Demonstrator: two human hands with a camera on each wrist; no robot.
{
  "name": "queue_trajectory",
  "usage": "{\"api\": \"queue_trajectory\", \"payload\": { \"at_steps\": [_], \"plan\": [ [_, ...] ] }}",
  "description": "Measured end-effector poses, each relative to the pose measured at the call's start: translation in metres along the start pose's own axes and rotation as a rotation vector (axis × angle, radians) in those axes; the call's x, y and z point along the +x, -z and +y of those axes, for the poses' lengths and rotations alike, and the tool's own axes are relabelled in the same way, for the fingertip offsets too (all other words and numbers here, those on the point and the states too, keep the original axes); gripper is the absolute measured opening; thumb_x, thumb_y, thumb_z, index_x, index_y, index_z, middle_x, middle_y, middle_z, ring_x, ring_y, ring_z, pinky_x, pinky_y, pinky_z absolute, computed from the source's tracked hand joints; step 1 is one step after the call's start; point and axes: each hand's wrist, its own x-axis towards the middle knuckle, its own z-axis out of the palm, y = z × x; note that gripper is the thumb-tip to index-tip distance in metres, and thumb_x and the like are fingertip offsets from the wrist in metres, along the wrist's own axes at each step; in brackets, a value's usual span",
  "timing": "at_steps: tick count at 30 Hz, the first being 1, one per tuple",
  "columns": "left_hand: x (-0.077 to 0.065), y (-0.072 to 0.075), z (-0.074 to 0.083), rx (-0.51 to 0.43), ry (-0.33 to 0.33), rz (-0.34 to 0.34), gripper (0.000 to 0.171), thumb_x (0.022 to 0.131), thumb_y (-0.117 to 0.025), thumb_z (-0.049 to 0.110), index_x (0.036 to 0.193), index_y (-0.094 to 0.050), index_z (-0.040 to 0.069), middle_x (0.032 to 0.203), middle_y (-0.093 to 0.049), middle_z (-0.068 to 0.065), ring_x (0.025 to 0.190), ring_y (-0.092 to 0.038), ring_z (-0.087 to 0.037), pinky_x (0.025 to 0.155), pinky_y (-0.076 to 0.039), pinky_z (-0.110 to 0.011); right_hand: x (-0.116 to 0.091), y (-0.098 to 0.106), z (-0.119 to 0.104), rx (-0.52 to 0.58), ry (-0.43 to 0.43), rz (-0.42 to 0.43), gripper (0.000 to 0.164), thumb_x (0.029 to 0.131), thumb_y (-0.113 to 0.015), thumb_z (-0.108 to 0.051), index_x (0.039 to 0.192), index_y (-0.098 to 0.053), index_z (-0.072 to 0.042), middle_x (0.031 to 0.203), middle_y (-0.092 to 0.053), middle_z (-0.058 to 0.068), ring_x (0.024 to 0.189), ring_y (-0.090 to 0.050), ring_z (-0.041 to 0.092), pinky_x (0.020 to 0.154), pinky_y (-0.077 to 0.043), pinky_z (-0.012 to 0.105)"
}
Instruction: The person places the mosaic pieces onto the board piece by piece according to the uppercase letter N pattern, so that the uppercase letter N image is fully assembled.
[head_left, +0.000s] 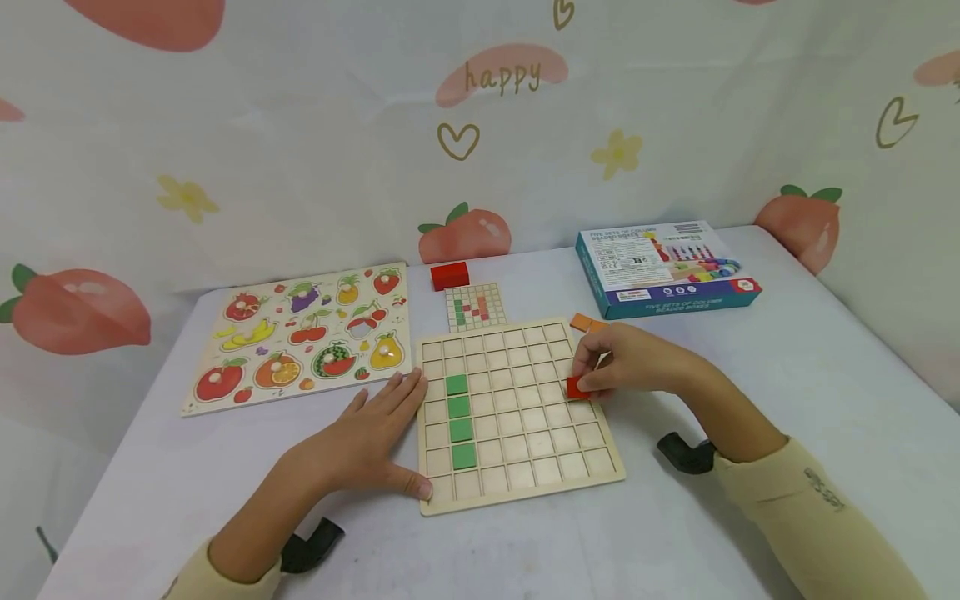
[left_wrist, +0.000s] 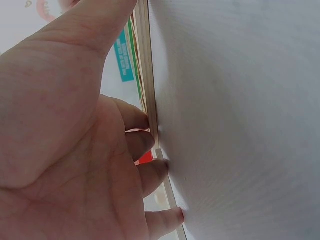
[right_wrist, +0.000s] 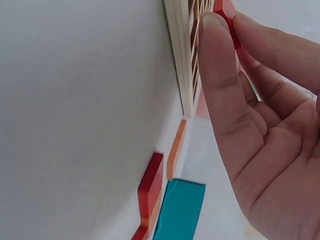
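A wooden grid board [head_left: 525, 433] lies flat in front of me. Several green tiles [head_left: 458, 421] fill a column near its left side. My left hand [head_left: 397, 433] rests flat on the table, fingers straight, thumb and fingertips [left_wrist: 150, 142] against the board's left edge [left_wrist: 149, 75]. My right hand [head_left: 588, 375] pinches a small red tile [head_left: 576, 387] between thumb and fingers over the board's right edge. In the right wrist view the red tile [right_wrist: 227, 15] sits at the fingertips [right_wrist: 212, 30], just beside the board's edge [right_wrist: 182, 60].
A small pattern card [head_left: 476, 306] and a red block [head_left: 449, 275] lie behind the board. An orange tile [head_left: 587, 323] sits at its far right corner. A teal box [head_left: 663, 267] stands at the back right, a fruit puzzle [head_left: 300, 337] at the left.
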Motion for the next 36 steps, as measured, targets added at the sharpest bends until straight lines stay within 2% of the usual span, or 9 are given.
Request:
{"api": "queue_trajectory", "payload": {
  "at_steps": [12, 18, 25, 32, 36],
  "plan": [
    [-0.002, 0.002, 0.001, -0.001, -0.015, 0.015, 0.134, 0.066, -0.068, 0.082, 0.161, -0.014, 0.006, 0.167, -0.009, -0.011, 0.152, -0.006, -0.034, 0.115, -0.010, -0.066, 0.018, -0.016, -0.018, -0.013, 0.077, -0.027, 0.006, 0.088, -0.076, -0.006, 0.089, -0.070, -0.008, 0.084, -0.065, 0.004, 0.079, -0.060, 0.020, 0.070, -0.053, 0.033],
    [-0.002, 0.001, 0.000, 0.000, -0.019, 0.019, 0.134, 0.065, -0.068, 0.083, 0.161, -0.014, 0.006, 0.167, -0.009, -0.011, 0.152, -0.006, -0.034, 0.115, -0.010, -0.067, 0.028, -0.022, -0.030, -0.014, 0.083, -0.044, 0.005, 0.089, -0.075, -0.005, 0.088, -0.071, -0.009, 0.085, -0.065, 0.004, 0.080, -0.060, 0.020, 0.065, -0.054, 0.034],
    [0.001, -0.001, 0.000, 0.012, -0.001, 0.006, 0.135, 0.064, -0.070, 0.082, 0.161, -0.014, 0.008, 0.168, -0.007, -0.008, 0.153, -0.004, -0.031, 0.116, -0.009, -0.064, 0.036, -0.029, -0.045, -0.034, 0.078, -0.063, 0.005, 0.089, -0.074, -0.005, 0.089, -0.072, -0.009, 0.082, -0.065, 0.004, 0.076, -0.062, 0.020, 0.067, -0.054, 0.033],
    [0.002, -0.003, -0.001, 0.009, 0.002, 0.004, 0.135, 0.063, -0.070, 0.082, 0.162, -0.014, 0.009, 0.168, -0.007, -0.007, 0.153, -0.003, -0.031, 0.116, -0.008, -0.064, 0.047, -0.038, -0.053, -0.053, 0.077, -0.069, 0.007, 0.089, -0.074, -0.005, 0.088, -0.071, -0.011, 0.085, -0.064, 0.003, 0.087, -0.058, 0.020, 0.070, -0.052, 0.030],
    [0.001, -0.002, -0.001, 0.003, 0.004, 0.002, 0.135, 0.063, -0.071, 0.081, 0.161, -0.014, 0.008, 0.168, -0.008, -0.008, 0.153, -0.004, -0.031, 0.116, -0.007, -0.064, 0.054, -0.045, -0.056, -0.047, 0.073, -0.073, 0.007, 0.089, -0.074, -0.004, 0.088, -0.072, -0.011, 0.083, -0.064, 0.002, 0.084, -0.059, 0.020, 0.072, -0.053, 0.030]
  ]
}}
